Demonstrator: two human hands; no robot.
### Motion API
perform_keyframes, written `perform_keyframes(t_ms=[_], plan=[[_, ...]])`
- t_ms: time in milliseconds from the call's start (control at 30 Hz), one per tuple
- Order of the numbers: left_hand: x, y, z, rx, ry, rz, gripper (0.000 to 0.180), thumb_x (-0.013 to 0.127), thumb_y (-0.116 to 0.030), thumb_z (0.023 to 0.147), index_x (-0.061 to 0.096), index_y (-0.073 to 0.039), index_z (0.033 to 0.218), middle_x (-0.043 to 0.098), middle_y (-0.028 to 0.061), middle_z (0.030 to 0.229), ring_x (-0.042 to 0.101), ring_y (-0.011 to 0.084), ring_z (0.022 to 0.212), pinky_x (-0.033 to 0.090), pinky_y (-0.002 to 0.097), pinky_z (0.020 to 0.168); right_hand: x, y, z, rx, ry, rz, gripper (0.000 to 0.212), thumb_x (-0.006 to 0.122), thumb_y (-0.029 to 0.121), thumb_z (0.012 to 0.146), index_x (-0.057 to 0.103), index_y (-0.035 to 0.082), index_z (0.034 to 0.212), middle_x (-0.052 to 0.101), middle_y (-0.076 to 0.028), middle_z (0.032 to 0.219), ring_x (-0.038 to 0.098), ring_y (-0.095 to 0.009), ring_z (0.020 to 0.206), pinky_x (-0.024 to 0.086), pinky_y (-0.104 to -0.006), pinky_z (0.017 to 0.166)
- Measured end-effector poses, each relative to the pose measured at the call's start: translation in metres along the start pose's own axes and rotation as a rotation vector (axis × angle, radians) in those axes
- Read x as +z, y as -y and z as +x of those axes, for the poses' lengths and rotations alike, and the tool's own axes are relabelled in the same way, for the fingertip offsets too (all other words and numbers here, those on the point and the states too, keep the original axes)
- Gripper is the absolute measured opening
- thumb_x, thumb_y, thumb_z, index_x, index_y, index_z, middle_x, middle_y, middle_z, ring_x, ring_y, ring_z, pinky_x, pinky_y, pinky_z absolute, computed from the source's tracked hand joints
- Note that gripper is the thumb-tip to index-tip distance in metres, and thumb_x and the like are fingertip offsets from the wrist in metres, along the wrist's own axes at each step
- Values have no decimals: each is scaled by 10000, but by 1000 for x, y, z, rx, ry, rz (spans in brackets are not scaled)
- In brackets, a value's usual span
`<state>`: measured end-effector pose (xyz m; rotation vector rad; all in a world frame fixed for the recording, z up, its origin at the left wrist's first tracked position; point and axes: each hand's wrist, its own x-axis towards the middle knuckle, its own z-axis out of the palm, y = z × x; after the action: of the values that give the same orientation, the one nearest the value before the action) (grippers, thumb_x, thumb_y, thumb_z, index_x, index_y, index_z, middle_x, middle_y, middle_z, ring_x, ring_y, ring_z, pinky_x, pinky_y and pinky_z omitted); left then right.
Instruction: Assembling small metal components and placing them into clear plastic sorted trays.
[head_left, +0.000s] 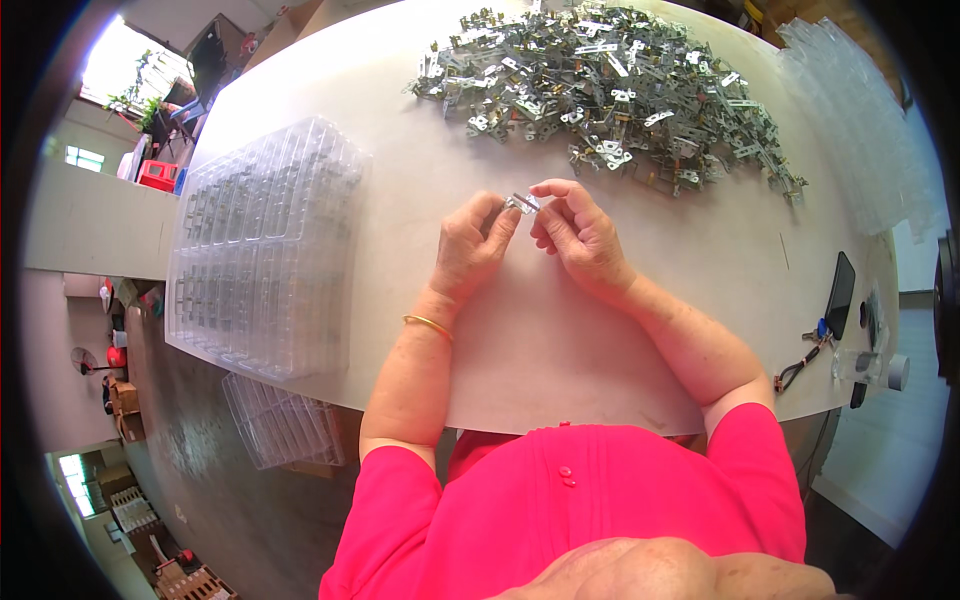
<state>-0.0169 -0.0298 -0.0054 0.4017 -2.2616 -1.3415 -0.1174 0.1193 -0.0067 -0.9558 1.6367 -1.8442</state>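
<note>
A small silvery metal bracket (pixel 523 204) is held up over the table, in front of my body. The thumb and bent forefinger of my left hand (pixel 470 245) pinch its left end. From the other side, my right hand (pixel 588 245) has its thumb and forefinger curled around the right end. How firmly the right fingertips press on it is too small to make out. Beyond both hands lies a large heap of similar metal parts (pixel 610 85), some with brass-coloured bits.
Stacked clear plastic trays (pixel 270 250) with metal parts in rows stand at the left. More clear trays (pixel 850 120) lie at the far right. A phone (pixel 841 294), keys (pixel 818 333) and a clear bottle (pixel 870 368) are near the right edge. Below the table's left edge sits another tray (pixel 280 420).
</note>
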Motion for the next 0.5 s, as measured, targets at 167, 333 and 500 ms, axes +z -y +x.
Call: perform_keyframes(t_ms=[167,333,500], plan=[[3,-1,-1,83,22,25,106,673,-89,919,622,-22,855,509,-4,625,418,66,576,376,252,517,-1,-3,-1,16,38,59,195,560,51,986,563,59,1181,601,-5,794,576,-67,728,499,-232,644],[5,3,-1,191,27,110,102,682,-83,907,619,-19,858,501,40,626,419,96,563,384,271,517,-1,-11,2,-188,-88,-196,106,666,37,917,654,60,1020,599,-16,878,550,-65,736,468,-224,642],[4,4,0,308,65,173,109,667,-107,926,625,-25,869,539,30,673,458,84,580,391,258,527,-2,-5,6,-311,-188,-287,88,684,48,909,657,60,992,588,-12,900,516,-52,721,439,-212,634]])
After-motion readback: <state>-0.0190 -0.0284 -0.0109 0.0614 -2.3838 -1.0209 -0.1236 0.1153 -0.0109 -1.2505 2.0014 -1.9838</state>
